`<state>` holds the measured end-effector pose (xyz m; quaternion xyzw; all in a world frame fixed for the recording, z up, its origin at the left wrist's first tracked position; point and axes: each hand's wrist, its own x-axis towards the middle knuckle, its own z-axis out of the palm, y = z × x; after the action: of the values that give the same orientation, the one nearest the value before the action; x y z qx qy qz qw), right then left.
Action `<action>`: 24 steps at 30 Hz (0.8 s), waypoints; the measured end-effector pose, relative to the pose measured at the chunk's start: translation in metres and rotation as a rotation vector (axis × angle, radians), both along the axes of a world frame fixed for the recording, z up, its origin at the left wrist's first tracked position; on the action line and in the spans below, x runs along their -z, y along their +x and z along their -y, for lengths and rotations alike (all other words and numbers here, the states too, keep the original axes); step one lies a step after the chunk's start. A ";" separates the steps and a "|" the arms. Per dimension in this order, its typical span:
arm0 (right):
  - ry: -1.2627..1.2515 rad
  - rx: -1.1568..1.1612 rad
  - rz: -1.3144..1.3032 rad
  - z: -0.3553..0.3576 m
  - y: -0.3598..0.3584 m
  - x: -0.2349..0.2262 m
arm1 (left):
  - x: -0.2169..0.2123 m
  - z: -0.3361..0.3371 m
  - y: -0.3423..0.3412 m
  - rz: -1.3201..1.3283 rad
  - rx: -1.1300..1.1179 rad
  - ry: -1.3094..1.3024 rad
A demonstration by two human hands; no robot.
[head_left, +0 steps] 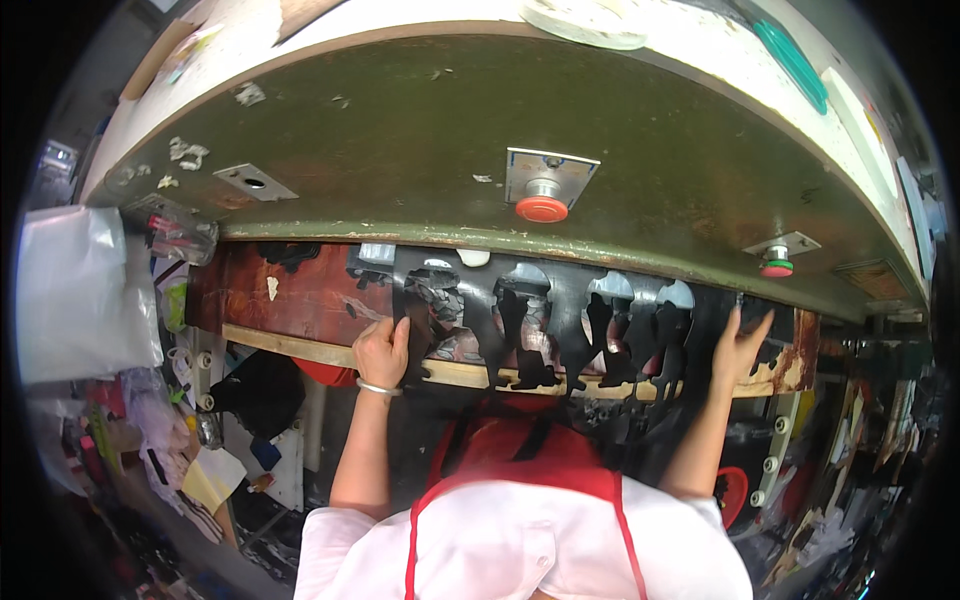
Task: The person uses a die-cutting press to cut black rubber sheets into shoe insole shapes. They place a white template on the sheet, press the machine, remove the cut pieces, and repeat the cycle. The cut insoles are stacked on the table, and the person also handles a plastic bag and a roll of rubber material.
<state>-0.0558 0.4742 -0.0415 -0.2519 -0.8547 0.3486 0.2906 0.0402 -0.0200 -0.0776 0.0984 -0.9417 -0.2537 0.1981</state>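
A black sheet (pixel 567 330) with a row of large cut-out shapes spans the worktable in front of me, its ragged strips hanging past the near wooden edge. My left hand (pixel 381 352), a bangle on its wrist, is closed on the sheet's left end with the thumb on top. At the sheet's right end is my right hand (pixel 741 346), thumb and fingers spread apart against the black material. Through the cut-outs, clear film and a patterned surface show. Part of the sheet's far edge lies beneath the green machine beam (pixel 420 130).
The beam bears a red push button (pixel 542 207) and a green-and-red one (pixel 776 267). Reddish-brown board (pixel 290 290) covers the table's left end. Clear plastic bags (pixel 85 295) hang at left. A teal ring-shaped object (pixel 790 65) rests on top of the machine.
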 end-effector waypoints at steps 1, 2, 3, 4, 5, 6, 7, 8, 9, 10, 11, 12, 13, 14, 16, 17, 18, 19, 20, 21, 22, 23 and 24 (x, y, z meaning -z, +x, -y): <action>0.031 0.139 0.299 -0.014 0.021 0.010 | 0.001 -0.001 0.003 -0.024 -0.014 -0.005; 0.004 0.061 0.149 -0.018 0.036 0.030 | 0.002 -0.002 0.006 -0.017 -0.032 0.007; -0.108 0.022 0.111 -0.024 0.049 0.044 | 0.003 -0.002 0.008 -0.010 -0.047 0.018; -0.012 -0.049 0.093 -0.032 0.054 0.054 | 0.005 -0.004 0.011 0.003 -0.061 0.032; 0.044 -0.072 0.122 -0.039 0.057 0.061 | 0.006 -0.004 0.014 -0.003 -0.069 0.067; 0.087 -0.125 0.122 -0.046 0.063 0.066 | 0.009 -0.005 0.016 -0.004 -0.073 0.103; -0.035 -0.186 0.018 -0.049 0.065 0.072 | 0.011 -0.005 0.021 -0.021 -0.068 0.132; 0.020 -0.140 0.076 -0.054 0.071 0.072 | 0.012 -0.006 0.026 0.009 -0.076 0.153; 0.069 -0.152 0.099 -0.059 0.078 0.073 | 0.014 -0.006 0.033 0.018 -0.074 0.167; 0.118 -0.179 0.084 -0.064 0.089 0.071 | 0.014 -0.004 0.039 0.002 -0.068 0.161; -0.027 -0.129 0.147 -0.066 0.098 0.070 | 0.014 -0.003 0.049 -0.012 -0.042 0.187; -0.184 -0.084 0.221 -0.069 0.106 0.065 | 0.012 -0.002 0.058 -0.007 -0.011 0.194; -0.207 -0.089 0.128 -0.069 0.108 0.062 | 0.009 0.000 0.068 0.005 0.014 0.233; -0.280 0.004 0.144 -0.064 0.109 0.057 | 0.003 0.001 0.076 0.047 0.050 0.281; -0.163 0.046 -0.114 -0.046 0.089 0.039 | -0.017 0.009 0.085 0.373 -0.145 0.443; -0.091 0.006 -0.211 -0.034 0.075 0.026 | -0.029 0.008 0.082 0.163 -0.119 0.484; -0.147 -0.038 -0.216 -0.013 0.061 0.013 | -0.041 0.007 0.074 0.030 -0.168 0.459; -0.133 -0.158 -0.293 0.017 0.047 0.004 | -0.052 -0.001 0.061 -0.124 -0.176 0.302; -0.164 -0.318 -0.301 0.050 0.036 -0.004 | -0.061 -0.013 0.047 -0.197 -0.096 0.209; -0.228 -0.455 -0.269 0.085 0.030 -0.011 | -0.068 -0.028 0.033 -0.171 0.052 0.101; -0.354 -0.567 -0.209 0.121 0.028 -0.015 | -0.071 -0.045 0.016 -0.191 0.239 0.067; -0.353 -0.691 -0.152 0.152 0.034 -0.018 | -0.072 -0.062 0.000 -0.243 0.328 0.011; -0.426 -0.736 -0.066 0.177 0.043 -0.020 | -0.071 -0.076 -0.012 -0.221 0.357 -0.084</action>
<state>-0.0133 0.2969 -0.0217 0.0268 -0.7869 0.6056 0.1154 0.0284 0.0560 -0.0068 -0.1068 -0.9264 -0.2544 0.2563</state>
